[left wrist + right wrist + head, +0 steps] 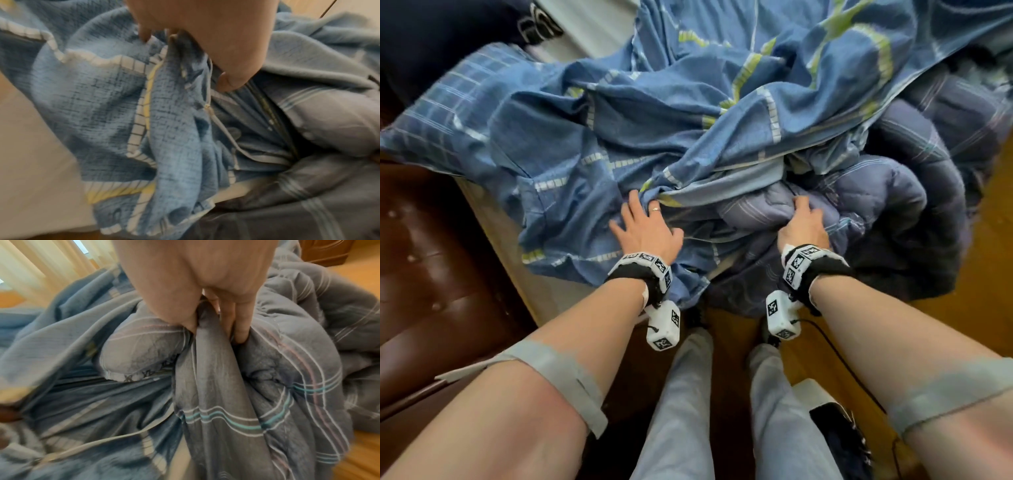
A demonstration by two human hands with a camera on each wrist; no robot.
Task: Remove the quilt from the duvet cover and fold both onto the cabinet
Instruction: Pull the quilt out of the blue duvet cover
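The blue duvet cover [654, 120] with white and yellow-green stripes lies crumpled across the bed. A grey-purple plaid quilt [876, 192] bulges out of its opening at the right and spills toward the floor. My left hand [645, 226] grips a bunched fold of the cover's edge. In the left wrist view, the thumb and fingers of this hand [197, 48] pinch the cover [102, 105] beside the quilt [329, 121]. My right hand [803, 222] grips a thick fold of quilt. The right wrist view shows that hand [213, 318] clamped on the quilt [267, 386], the cover [61, 402] to its left.
A brown padded leather bed frame [421, 274] stands at the left, the pale mattress edge [500, 233] beside it. Wooden floor [989, 240] lies to the right. A wooden cabinet [329, 251] and curtains [41, 264] show behind. A dark device with a cable [835, 428] sits by my feet.
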